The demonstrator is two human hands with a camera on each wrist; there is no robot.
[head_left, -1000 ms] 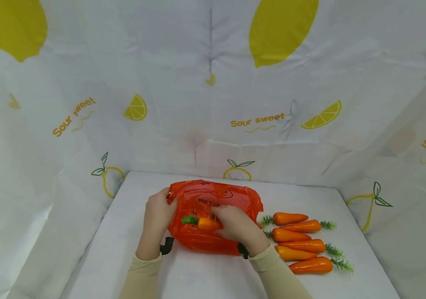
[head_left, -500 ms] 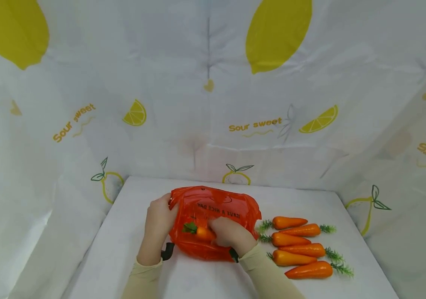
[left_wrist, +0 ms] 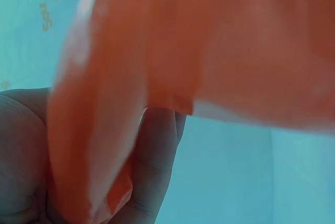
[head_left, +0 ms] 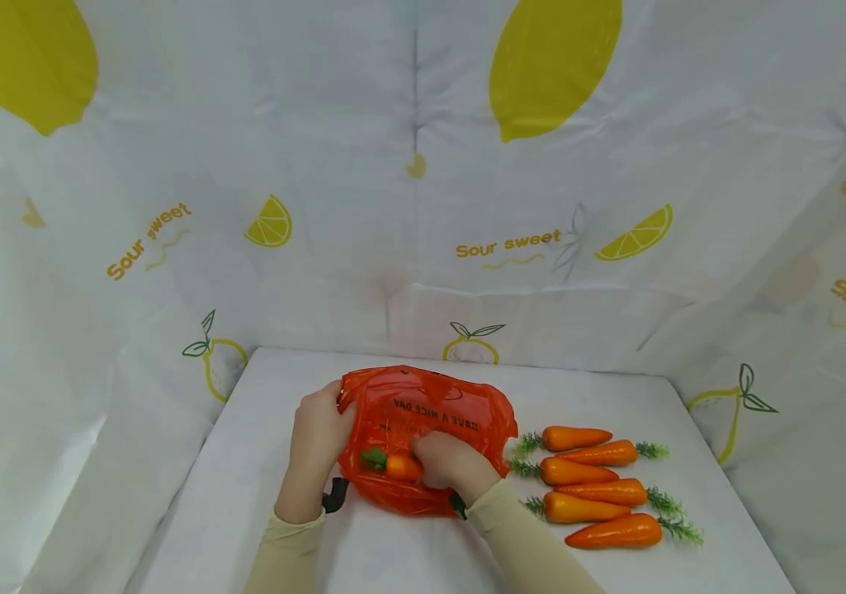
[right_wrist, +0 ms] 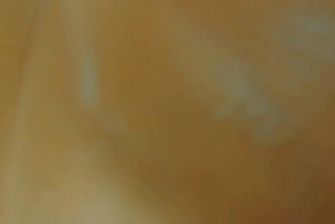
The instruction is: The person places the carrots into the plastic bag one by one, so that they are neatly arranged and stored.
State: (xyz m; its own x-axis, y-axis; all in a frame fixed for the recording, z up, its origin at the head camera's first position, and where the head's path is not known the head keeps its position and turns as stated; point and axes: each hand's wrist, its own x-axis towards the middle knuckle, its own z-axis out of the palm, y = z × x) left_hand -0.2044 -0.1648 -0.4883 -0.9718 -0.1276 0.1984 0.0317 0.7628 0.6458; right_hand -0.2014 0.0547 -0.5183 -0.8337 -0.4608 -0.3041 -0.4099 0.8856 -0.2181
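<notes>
In the head view, a thin red plastic bag (head_left: 443,406) with dark lettering lies with its mouth toward me on the white table. At its left edge my left hand (head_left: 321,427) grips the plastic. The left wrist view has the bag's film (left_wrist: 120,93) passing between the thumb and fingers (left_wrist: 154,156). My right hand (head_left: 452,464) is in the mouth of the bag, its fingers curled on an orange carrot (head_left: 402,467) with a green top. The carrot's other end is hidden by the hand. Blurred orange-brown plastic fills the right wrist view.
Several orange carrots (head_left: 588,507) with feathery green tops lie in a column right of the bag. The white table (head_left: 229,495) is enclosed at the back and sides by lemon-printed white cloth (head_left: 348,272).
The right hand has moved left and deeper into the bag with the carrot. The left hand keeps its grip on the bag's edge. The view has shifted slightly.
</notes>
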